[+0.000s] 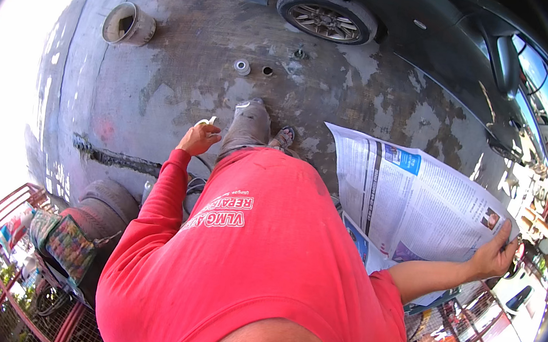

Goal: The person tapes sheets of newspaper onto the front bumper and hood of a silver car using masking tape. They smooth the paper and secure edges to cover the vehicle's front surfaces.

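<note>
At the right, my right hand [496, 253] pinches the outer edge of a newspaper sheet [427, 204]. The sheet spreads out beside my body, with print, a blue block and small pictures showing. More folded paper lies under its near part, close to my right side. My left hand [198, 140] is closed on a pale, cream-coloured ring that looks like a roll of masking tape [207, 122], above and beside my knee. My fingers partly cover it.
A dark car with a front wheel [326, 20] stands ahead and to the right. On the stained concrete are a dirty bucket [129, 25], a small white round thing [241, 67] and a small dark-centred ring [268, 71]. Stacked tyres [110, 202] and red metal railings flank me.
</note>
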`<control>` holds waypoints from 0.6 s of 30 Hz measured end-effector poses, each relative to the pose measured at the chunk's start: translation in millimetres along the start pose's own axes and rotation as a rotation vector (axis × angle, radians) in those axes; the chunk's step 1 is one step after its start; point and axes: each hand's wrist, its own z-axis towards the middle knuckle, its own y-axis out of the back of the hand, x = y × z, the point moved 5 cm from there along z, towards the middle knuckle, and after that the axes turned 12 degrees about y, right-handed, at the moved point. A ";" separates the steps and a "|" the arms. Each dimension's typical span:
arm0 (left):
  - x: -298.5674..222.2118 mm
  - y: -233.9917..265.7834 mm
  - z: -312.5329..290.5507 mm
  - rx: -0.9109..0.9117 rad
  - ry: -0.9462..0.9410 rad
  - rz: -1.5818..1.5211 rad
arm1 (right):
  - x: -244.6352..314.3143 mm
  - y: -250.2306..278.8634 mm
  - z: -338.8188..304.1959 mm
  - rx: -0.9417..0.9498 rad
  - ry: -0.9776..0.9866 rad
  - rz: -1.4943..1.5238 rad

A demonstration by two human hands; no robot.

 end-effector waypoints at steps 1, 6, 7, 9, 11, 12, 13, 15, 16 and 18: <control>-2.4 -4.3 2.0 -0.028 -0.033 -0.010 | 5.0 -17.6 16.1 0.040 -0.016 0.019; -11.9 -28.1 24.1 0.014 0.024 -0.003 | 3.0 -68.0 78.0 0.120 -0.030 -0.217; -13.5 -30.3 31.3 0.028 0.017 0.012 | 5.2 -66.5 84.9 0.083 -0.022 -0.227; -21.4 -30.1 55.8 0.036 -0.001 0.006 | 1.1 -62.6 103.2 0.024 0.038 -0.321; -38.6 -14.1 78.2 0.016 -0.025 0.013 | 0.4 -58.4 116.0 -0.050 0.029 -0.253; -48.0 -3.2 87.7 0.005 -0.036 0.016 | -0.6 -56.4 121.9 -0.086 0.024 -0.218; -58.8 11.5 94.7 -0.046 -0.058 0.003 | -9.3 -51.7 126.6 -0.116 0.015 -0.327; -62.1 37.6 113.3 -0.069 -0.036 -0.044 | 3.8 -55.4 135.4 -0.144 0.064 -0.267; -62.3 52.6 118.3 -0.079 -0.023 -0.070 | 10.2 -57.3 138.6 -0.160 0.086 -0.236; -62.5 81.5 120.9 -0.157 -0.023 -0.081 | 10.8 -64.3 148.1 -0.121 0.146 -0.233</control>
